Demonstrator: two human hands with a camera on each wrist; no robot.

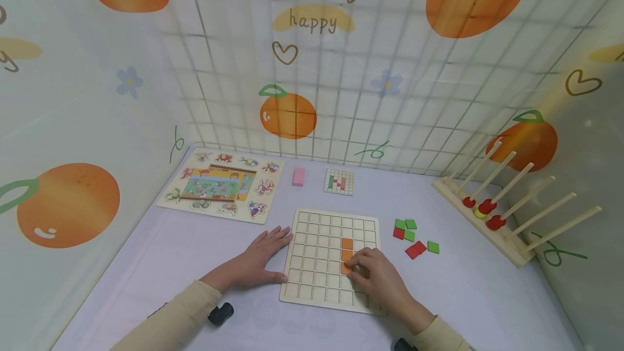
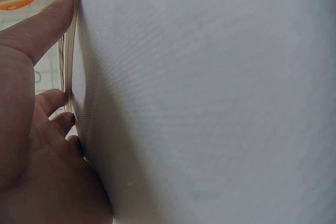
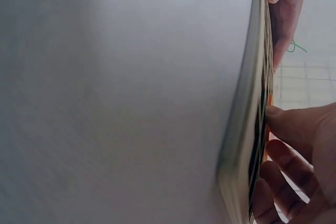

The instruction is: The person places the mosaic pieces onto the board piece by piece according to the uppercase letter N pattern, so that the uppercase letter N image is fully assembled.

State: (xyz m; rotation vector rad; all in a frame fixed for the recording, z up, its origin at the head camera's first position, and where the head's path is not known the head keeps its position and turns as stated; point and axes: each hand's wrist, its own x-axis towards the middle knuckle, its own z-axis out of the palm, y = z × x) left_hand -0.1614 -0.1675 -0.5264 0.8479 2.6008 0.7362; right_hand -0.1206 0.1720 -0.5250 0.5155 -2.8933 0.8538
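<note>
A square wooden grid board [image 1: 314, 256] lies on the table. Orange square tiles [image 1: 347, 244] form a column in its right half. My right hand [image 1: 382, 280] is over the board, with thumb and index finger at the lowest orange tile, pinching it; part of the tile is hidden. In the right wrist view, the thumb [image 3: 289, 124] meets the board's face beside a strip of orange. My left hand [image 1: 255, 261] lies spread on the table, its fingertips and thumb touching the board's left edge. The left wrist view shows its thumb [image 2: 47, 22] against that edge.
Green tiles [image 1: 433, 247] and red tiles [image 1: 412, 252] lie right of the board. Behind it are a small pattern card [image 1: 339, 182] and a pink block [image 1: 299, 176]. An animal puzzle board [image 1: 219, 184] lies back left; a peg rack [image 1: 512, 245] with red beads stands at right.
</note>
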